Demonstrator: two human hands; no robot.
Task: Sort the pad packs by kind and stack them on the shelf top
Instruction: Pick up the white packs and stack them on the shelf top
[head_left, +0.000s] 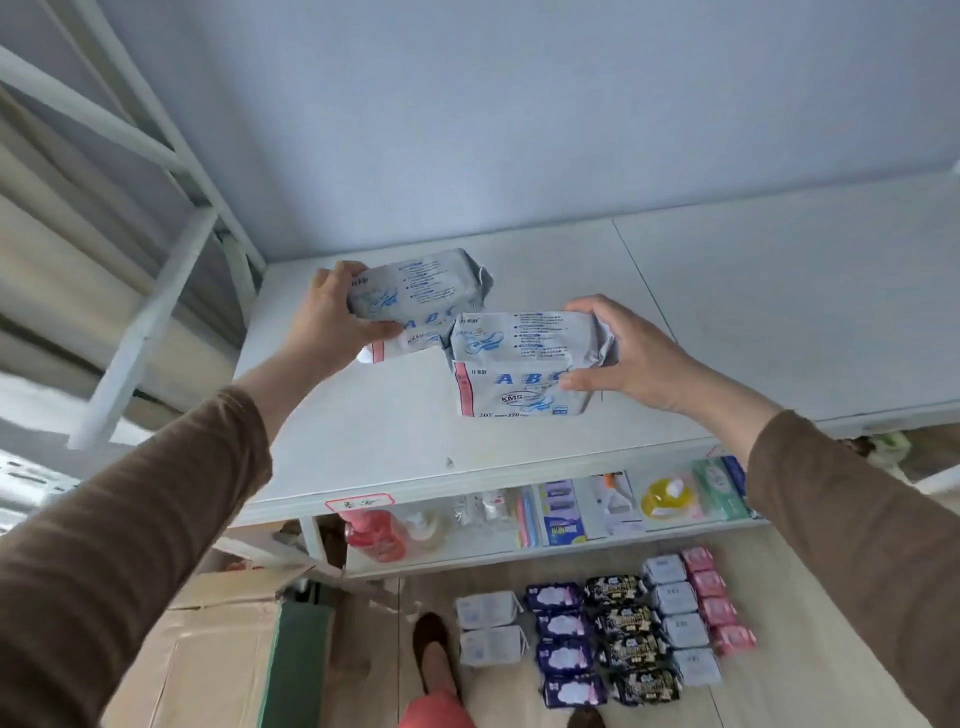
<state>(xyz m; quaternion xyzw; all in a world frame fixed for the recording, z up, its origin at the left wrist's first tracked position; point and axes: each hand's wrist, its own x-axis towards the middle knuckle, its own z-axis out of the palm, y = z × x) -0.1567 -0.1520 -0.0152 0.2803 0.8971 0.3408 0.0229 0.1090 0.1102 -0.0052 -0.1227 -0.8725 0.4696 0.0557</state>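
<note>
Two white pad packs with blue "ABC" print are held over the white shelf top (395, 431). My left hand (327, 317) grips the farther pack (415, 296) near the back left corner. My right hand (623, 358) grips the nearer pack (514, 364), whose left edge overlaps the first pack. Whether either pack rests on the shelf top I cannot tell. On the floor below lie rows of pad packs: white ones (488, 626), purple ones (561, 644), black patterned ones (628, 634), pale blue-white ones (680, 618) and pink ones (719, 597).
A lower shelf (467, 561) holds a red bottle (374, 535), a yellow item (667, 496) and several packaged goods. A cardboard box (208, 649) stands at the lower left. My foot (434, 654) is on the wooden floor. A white metal frame (156, 312) rises at the left.
</note>
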